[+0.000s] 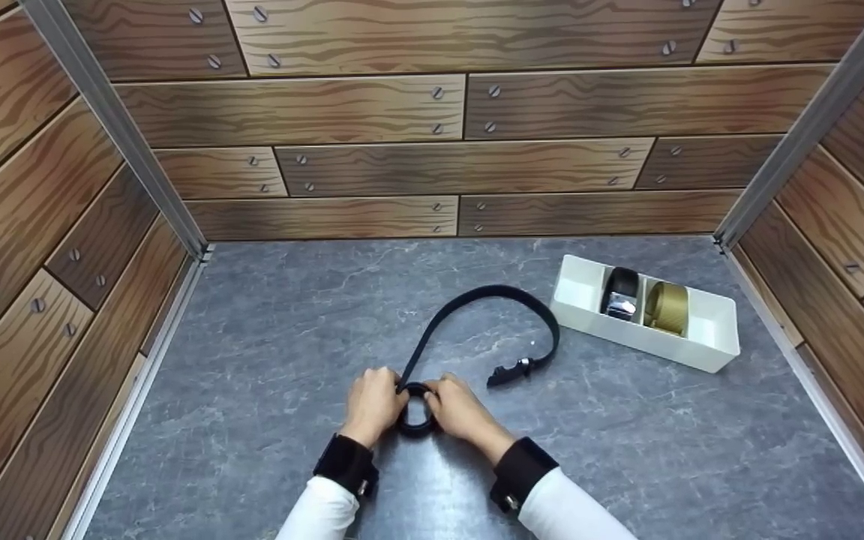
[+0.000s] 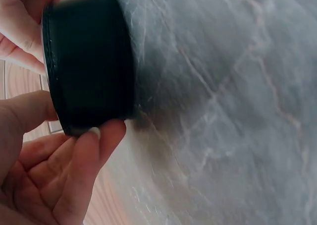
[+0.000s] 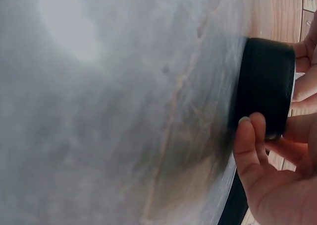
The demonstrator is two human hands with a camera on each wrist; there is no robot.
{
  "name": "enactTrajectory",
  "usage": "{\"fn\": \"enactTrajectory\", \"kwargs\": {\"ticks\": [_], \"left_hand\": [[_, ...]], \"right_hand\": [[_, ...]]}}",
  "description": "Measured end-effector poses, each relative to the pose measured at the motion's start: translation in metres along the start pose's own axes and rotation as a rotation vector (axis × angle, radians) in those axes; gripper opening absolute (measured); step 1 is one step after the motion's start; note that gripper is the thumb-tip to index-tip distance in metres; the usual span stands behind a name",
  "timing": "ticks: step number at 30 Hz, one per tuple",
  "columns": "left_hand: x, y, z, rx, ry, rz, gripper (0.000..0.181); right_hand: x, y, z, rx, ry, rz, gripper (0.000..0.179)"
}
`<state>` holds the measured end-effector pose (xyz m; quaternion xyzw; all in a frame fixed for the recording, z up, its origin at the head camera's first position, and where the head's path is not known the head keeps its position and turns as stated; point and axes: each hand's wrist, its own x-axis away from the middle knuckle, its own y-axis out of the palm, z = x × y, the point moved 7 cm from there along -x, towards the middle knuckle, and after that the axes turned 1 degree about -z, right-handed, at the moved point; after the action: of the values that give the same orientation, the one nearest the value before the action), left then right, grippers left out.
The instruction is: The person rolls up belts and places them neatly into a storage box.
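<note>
We hold the rolled end (image 1: 416,409) of a black belt (image 1: 493,296) between both hands on the grey marbled desk (image 1: 267,337). Our left hand (image 1: 373,403) grips the left side of the coil: in the left wrist view its fingers (image 2: 94,153) curl round the coil's rim, with the thumb against the near edge. Our right hand (image 1: 460,409) grips the right side: in the right wrist view its fingers (image 3: 250,136) are curled over the coil's edge and pinch it against the palm. The coil stands on edge on the desk, directly between the two sets of fingers and touching both. From the coil, the unrolled strap runs away from the fingers, arcs to the right and comes back down to its buckle (image 1: 511,370), which lies flat on the desk just to the right of our right-hand fingers, apart from them. Farther right and beyond the fingers, well apart, a white tray (image 1: 706,346) holds a rolled black belt (image 1: 621,292) and, touching it, a rolled tan belt (image 1: 667,307).
</note>
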<state>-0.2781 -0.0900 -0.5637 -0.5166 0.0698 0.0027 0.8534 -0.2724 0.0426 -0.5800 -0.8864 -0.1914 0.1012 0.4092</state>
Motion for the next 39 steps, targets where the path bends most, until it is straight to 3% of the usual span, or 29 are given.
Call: {"fn": "enactTrajectory", "kwargs": {"ticks": [7, 9, 17, 22, 28, 31, 34, 37, 39], "left_hand": [[0.003, 0.001, 0.000, 0.088, -0.005, 0.049, 0.019], [0.004, 0.002, -0.001, 0.118, 0.019, 0.046, 0.016], [0.004, 0.009, -0.007, 0.247, 0.048, -0.081, 0.015], [0.003, 0.008, -0.007, 0.226, 0.059, -0.113, 0.016], [0.003, 0.011, -0.009, 0.347, -0.008, -0.183, 0.009], [0.003, 0.010, -0.007, 0.345, -0.026, -0.157, 0.007], [0.004, 0.010, -0.007, 0.331, -0.059, -0.133, 0.008], [0.004, 0.009, -0.006, 0.270, -0.054, -0.090, 0.011], [0.003, 0.007, -0.005, 0.212, -0.039, -0.059, 0.013]], "right_hand": [[0.008, 0.001, 0.010, -0.198, 0.151, -0.022, 0.020], [0.009, 0.001, 0.010, -0.182, 0.154, -0.030, 0.023], [0.004, -0.002, 0.005, 0.027, 0.056, -0.053, 0.024], [0.000, -0.001, 0.000, 0.062, 0.001, -0.086, 0.030], [0.000, -0.003, -0.001, 0.052, -0.043, -0.042, 0.028], [0.002, -0.005, 0.002, 0.025, -0.025, 0.004, 0.027], [0.005, -0.005, 0.010, -0.042, 0.045, 0.024, 0.030], [0.007, -0.006, 0.017, -0.113, 0.114, 0.030, 0.029], [0.007, -0.006, 0.018, -0.141, 0.118, 0.027, 0.023]]}}
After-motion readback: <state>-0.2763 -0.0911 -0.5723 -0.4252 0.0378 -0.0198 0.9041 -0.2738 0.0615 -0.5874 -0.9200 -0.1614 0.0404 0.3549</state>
